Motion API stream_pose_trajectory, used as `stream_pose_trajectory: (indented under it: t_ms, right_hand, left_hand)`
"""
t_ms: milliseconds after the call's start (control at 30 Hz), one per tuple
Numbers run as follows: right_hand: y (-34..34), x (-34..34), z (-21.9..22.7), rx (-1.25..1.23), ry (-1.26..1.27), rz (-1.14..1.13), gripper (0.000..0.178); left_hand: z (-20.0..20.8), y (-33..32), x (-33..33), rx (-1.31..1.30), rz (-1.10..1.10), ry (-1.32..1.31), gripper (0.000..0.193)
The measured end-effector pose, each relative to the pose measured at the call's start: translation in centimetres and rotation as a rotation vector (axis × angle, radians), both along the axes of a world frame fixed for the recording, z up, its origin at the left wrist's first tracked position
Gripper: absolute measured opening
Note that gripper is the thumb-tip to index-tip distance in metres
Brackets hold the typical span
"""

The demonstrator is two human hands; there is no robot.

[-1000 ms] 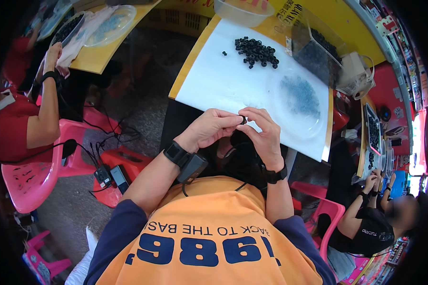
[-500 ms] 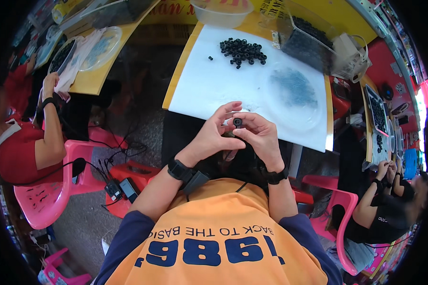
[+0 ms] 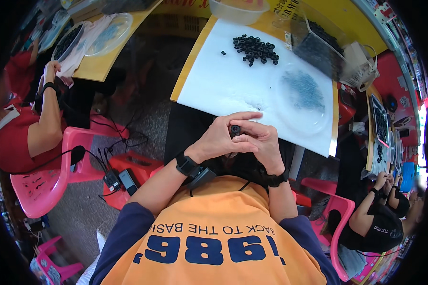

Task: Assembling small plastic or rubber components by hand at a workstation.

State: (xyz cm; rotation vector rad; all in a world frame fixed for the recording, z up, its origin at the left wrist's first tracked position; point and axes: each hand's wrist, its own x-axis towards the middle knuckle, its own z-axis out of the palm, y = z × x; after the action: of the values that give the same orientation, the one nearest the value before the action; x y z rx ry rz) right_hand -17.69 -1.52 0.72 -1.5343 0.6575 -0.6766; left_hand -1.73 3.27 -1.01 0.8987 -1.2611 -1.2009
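Observation:
Just in front of the table's near edge, my two hands meet around a small black cylindrical part (image 3: 235, 129) with a round hole in its end. My left hand (image 3: 216, 137) is closed on it from the left, its index finger reaching across above. My right hand (image 3: 266, 142) closes in from the right, fingertips and thumb at the same part. The fingers partly cover the part. Beyond, on a white board (image 3: 209, 71), lies a pile of similar black parts (image 3: 256, 49). One loose black part (image 3: 223, 52) sits left of the pile. A clear round plate (image 3: 303, 90) holds fine bluish-grey pieces.
A clear bin (image 3: 318, 50) of black parts stands at the back right, beside a pale bag (image 3: 359, 66). A translucent tub (image 3: 240, 12) is at the back. Co-workers sit left (image 3: 26, 137) and right (image 3: 378, 223). Pink chairs (image 3: 47, 183) and cables flank me.
My hands have drawn closer together around the black part, the left index finger now stretching across it. The view has shifted slightly, moving the table rightward in the picture.

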Motion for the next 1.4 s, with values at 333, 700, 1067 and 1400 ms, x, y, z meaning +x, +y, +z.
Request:
stream_pose_trajectory:
  t_ms: [333,700,1067,1400]
  right_hand:
    - [1.0,0.9,-0.2,-0.114,0.005,-0.057,0.026]
    - [-0.3,0.5,0.0,0.188,-0.027,-0.03,0.025]
    - [-19.0,-5.9,11.7,0.056,-0.268,-0.023,0.007]
    - [-18.2,2.7,6.8,-0.262,0.353,-0.08,0.029]
  left_hand:
    - [-0.9,0.0,0.2,-0.204,0.132,-0.089,0.042]
    - [-0.4,-0.4,-0.4,-0.002,0.027,0.221,0.066]
    - [-0.6,-0.9,0.5,0.035,0.06,0.202,0.077]
    - [-1.6,-1.0,1.0,0.156,0.154,0.219,0.063]
